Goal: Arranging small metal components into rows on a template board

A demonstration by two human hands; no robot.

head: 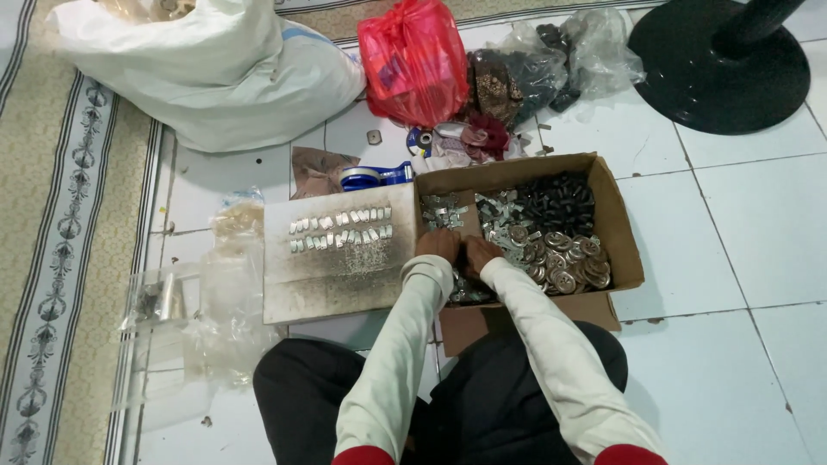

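An open cardboard box [622, 232] on the tiled floor holds small silver metal clips [444, 211], round metal discs [568, 258] and black parts [560, 196]. My left hand [438, 244] and my right hand [481, 251] are pressed together over the box's left side, fingers curled among the small metal pieces. What they grip is too small to make out. Left of the box lies a worn grey board [332, 275] with two rows of small silver pieces [340, 231] lined up on it.
A big white sack [215, 73], a red plastic bag [413, 60] and dark clear bags [551, 65] lie behind the box. A blue tape dispenser [375, 176] sits by the board. A black round stand base [719, 65] is at the far right. Clear plastic bags [202, 319] lie at left by the carpet.
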